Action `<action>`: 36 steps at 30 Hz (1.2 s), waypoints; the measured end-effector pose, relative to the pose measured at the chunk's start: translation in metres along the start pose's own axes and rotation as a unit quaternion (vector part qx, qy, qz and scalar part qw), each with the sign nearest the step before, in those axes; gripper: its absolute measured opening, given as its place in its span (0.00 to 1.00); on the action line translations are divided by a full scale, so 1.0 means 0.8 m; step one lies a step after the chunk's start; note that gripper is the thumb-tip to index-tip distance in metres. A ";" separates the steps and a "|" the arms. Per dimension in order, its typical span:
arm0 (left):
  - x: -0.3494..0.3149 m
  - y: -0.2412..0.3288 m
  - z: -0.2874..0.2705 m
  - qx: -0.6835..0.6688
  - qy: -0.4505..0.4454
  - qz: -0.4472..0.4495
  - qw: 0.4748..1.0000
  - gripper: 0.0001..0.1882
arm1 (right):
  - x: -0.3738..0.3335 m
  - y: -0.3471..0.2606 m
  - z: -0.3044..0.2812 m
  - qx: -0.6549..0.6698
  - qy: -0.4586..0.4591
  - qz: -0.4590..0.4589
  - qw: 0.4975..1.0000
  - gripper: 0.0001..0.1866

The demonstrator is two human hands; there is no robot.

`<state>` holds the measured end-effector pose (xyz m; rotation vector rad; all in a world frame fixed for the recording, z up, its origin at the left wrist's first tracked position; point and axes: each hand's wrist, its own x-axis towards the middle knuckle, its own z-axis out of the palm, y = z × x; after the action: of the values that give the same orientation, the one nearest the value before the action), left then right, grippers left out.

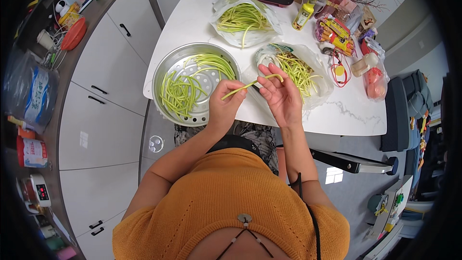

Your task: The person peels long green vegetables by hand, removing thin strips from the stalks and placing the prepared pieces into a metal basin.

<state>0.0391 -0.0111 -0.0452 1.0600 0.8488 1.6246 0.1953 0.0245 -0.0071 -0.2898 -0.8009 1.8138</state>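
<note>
A Lone Stem, Firm at One End and Loose at the Other

On the left, at nine o'clock from the hands, a perforated metal pan (206, 83) holds two heaps of cut green pieces (180, 96). Its rim seems to reach past the table's near edge; a forearm or sleeve pressing down there could tip it and spill them.

The left hand (225, 105) comes next, thumb and forefinger pinching the lower-left end of a single green stem (250, 85). The stem slants between the two hands, its curved tip toward two o'clock. Too hard a squeeze could bruise it or snap it at the wrong spot.

At twelve o'clock, an open plastic bag (272, 23) carries a bundle of long stems (243, 17), one trailing over the mouth; a snag on it could drag others out.

The right hand (285, 100) has its palm turned up and its fingers parted and slightly bent, the tip lying against them. Whether its thumb presses the stem, one cannot tell. With so little grip, the tip could slip or whip free.

Between two and three o'clock, a second plastic bag (323, 78) holds more stems with darker ends (299, 70). It lies just beside the right hand, so a careless knuckle could scatter them over the white table (353, 115).
</note>
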 end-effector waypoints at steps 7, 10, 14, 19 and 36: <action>-0.001 0.001 0.000 0.007 -0.003 0.012 1.000 0.04 | -0.004 0.005 -0.002 -0.117 -0.007 -0.036 0.992 0.25; -0.002 0.001 -0.001 0.008 -0.006 0.012 1.000 0.04 | -0.004 0.008 -0.003 -0.130 0.011 -0.037 0.991 0.23; -0.004 0.001 -0.002 0.012 -0.009 0.009 1.000 0.04 | -0.005 0.011 -0.009 -0.177 0.024 -0.036 0.983 0.21; -0.005 0.002 -0.001 0.021 -0.009 0.017 1.000 0.05 | -0.004 0.013 -0.005 -0.211 0.018 -0.064 0.975 0.20; -0.010 0.002 0.000 0.019 -0.020 0.019 0.999 0.05 | -0.007 0.013 0.006 -0.345 0.063 -0.107 0.930 0.17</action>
<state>0.0397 -0.0190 -0.0458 1.1387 0.8407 1.6190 0.1873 0.0156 -0.0110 -0.7326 -1.3077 1.2438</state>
